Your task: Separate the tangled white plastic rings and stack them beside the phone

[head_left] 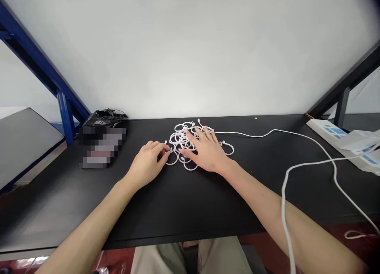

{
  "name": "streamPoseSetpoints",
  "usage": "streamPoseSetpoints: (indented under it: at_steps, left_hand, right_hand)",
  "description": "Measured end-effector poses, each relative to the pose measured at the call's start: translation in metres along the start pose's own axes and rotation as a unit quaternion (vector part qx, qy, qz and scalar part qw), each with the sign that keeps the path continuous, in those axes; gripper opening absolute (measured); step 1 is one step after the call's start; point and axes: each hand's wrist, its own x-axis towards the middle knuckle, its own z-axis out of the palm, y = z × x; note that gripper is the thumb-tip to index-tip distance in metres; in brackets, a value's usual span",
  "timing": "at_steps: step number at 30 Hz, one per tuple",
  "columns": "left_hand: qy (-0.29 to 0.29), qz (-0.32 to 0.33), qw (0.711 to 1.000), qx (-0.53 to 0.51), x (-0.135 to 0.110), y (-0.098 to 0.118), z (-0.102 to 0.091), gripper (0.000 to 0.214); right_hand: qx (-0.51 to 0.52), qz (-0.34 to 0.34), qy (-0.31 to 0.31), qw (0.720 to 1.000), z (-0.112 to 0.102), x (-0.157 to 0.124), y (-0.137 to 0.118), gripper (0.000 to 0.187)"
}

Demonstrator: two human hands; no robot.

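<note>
A tangled heap of white plastic split rings (180, 127) lies in the middle of the black tabletop (166, 210). My left hand (147, 164) is at the heap's left edge, its thumb and fingertips pinched on a white ring (171, 160). My right hand (205, 149) rests on the heap with fingers spread, holding nothing and pressing on several rings. Part of the heap is hidden under that palm. A thin white cable (246, 135) leaves the heap toward the right.
A crumpled black plastic bag (103, 118) and a pixelated object (102, 147) sit at the table's back left. A white power strip (335, 137) lies at the right, with a thicker white cable (308, 162) crossing above my right forearm. Blue metal framing (65, 118) stands at the left.
</note>
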Motion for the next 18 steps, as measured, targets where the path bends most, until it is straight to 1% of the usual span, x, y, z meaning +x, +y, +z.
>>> streamPoseSetpoints:
  at_steps: [3,7,10,18]
  left_hand:
    - [-0.003,0.000,1.000,0.001,-0.0003,0.0004,-0.0008,0.021]
    - [-0.009,-0.010,1.000,-0.003,-0.0007,0.0025,-0.0023,0.023]
    - [-0.008,-0.013,1.000,-0.004,-0.0006,0.0035,-0.0027,0.024]
    - [-0.003,-0.012,1.000,-0.008,-0.0011,0.0033,-0.0026,0.024]
  right_hand:
    - [-0.004,0.002,0.003,1.000,0.0008,0.0004,-0.0011,0.089]
    - [-0.013,0.033,0.017,0.999,0.0007,0.0016,-0.0006,0.093]
    - [-0.017,0.049,0.016,0.999,-0.0004,0.0020,0.0011,0.091]
    - [-0.020,0.062,0.006,0.998,-0.0013,0.0027,0.0059,0.090]
